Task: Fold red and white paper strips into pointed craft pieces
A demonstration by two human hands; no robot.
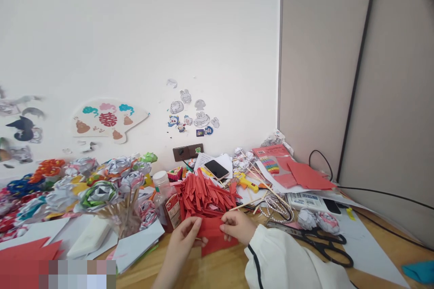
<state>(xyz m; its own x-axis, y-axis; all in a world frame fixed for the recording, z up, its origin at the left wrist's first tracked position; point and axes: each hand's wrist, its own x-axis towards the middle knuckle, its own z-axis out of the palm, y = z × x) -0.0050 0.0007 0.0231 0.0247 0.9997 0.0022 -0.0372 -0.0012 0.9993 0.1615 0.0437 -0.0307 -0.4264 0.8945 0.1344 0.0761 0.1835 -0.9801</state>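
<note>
A sheet of red paper (219,247) with a crease across it is stretched between my hands, low over the wooden table. My left hand (186,237) pinches its left edge between thumb and fingers. At the right edge, my right hand (240,228) pinches it the same way, its wrist in a white sleeve with a black stripe. Just beyond the sheet lies a heap of folded red paper strips (200,194). A clear bottle with a white cap (167,203) stands close to my left hand. Black-handled scissors (327,246) lie to the right of my right sleeve.
Crumpled paper flowers (105,192) crowd the left side, beside a bag of wooden sticks (124,216). A phone (217,169), a yellow glue gun (247,183), a bead string (276,207) and red sheets (308,175) lie toward the back right. Black cables run along the right edge.
</note>
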